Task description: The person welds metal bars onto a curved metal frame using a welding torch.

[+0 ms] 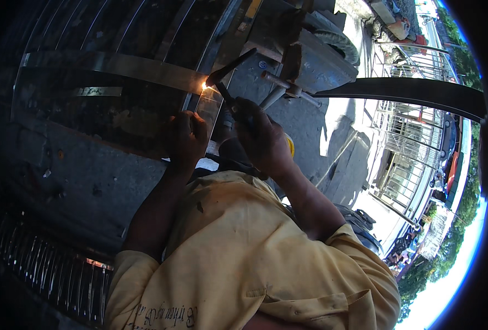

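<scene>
My right hand (261,137) is wrapped around the handle of a TIG welding torch (218,78) with a long dark back cap. A small bright orange-white arc (204,86) glows at the torch's tip, on the joint where a shiny flat metal bar (139,69) meets a crosswise metal strip (208,108). Just below that glow, my left hand (187,137) is closed, its fingertips bunched against the strip's near side. Whatever lies between those fingers is hidden. Both belong to a metal frame with several parallel bars (169,30) over a dark surface.
Right of the torch stands a rusty metal piece with a T-shaped handle (288,88), in front of a tire (337,47). A dark curved band (420,94) crosses the right side. Metal grating (51,275) lies lower left; a white fence (409,159) stands far right.
</scene>
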Demonstrator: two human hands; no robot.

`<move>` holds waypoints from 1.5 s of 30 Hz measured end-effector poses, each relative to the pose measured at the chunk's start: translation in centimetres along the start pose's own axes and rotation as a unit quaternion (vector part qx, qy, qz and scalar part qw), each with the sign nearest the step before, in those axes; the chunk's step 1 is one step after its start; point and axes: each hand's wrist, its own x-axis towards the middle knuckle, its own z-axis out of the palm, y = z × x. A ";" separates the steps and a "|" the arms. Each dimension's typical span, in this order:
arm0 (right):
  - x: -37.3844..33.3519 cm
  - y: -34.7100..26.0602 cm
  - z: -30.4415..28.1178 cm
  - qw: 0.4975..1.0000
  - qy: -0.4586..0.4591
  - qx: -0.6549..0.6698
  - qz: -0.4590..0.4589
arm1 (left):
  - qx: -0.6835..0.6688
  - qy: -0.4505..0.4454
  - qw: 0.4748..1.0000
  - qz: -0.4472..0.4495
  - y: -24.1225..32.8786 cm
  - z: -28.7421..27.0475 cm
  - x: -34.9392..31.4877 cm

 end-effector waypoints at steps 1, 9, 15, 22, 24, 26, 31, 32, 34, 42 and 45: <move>0.0 -0.1 0.0 1.000 -0.003 0.003 0.001 | 0.003 0.005 1.000 -0.008 0.0 0.1 0.0; -0.3 0.2 0.1 0.999 -0.022 -0.012 0.023 | -0.003 -0.017 1.000 0.016 0.1 -0.4 0.1; -0.1 -0.4 0.1 1.000 -0.010 -0.011 0.025 | -0.004 0.010 1.000 0.001 -0.3 0.3 -0.2; -0.6 1.0 0.4 1.000 -0.012 0.005 0.003 | -0.004 -0.008 1.000 0.028 0.3 -0.5 0.2; -0.5 0.8 0.4 1.000 -0.011 0.011 0.000 | -0.003 -0.014 1.000 0.013 0.0 -0.3 0.1; -0.4 -0.1 0.0 0.999 -0.017 0.005 0.039 | -0.007 -0.013 1.000 -0.009 -0.2 0.2 -0.1; -0.3 -0.2 0.0 1.000 -0.020 0.008 0.019 | 0.007 0.011 1.000 -0.002 -0.5 0.5 -0.5; -0.3 0.0 0.0 1.000 -0.017 0.011 0.002 | 0.001 0.013 1.000 0.001 -0.3 0.4 -0.2; -0.5 0.7 0.2 1.000 -0.012 0.016 0.001 | 0.002 -0.007 0.999 0.032 0.2 -0.3 0.2; -0.4 -0.8 -0.1 0.998 -0.024 0.008 0.053 | -0.009 0.004 1.000 0.009 -0.2 0.2 -0.1; -0.4 -0.6 -0.1 0.999 -0.029 0.001 0.037 | -0.003 0.015 1.000 0.009 0.1 0.0 0.0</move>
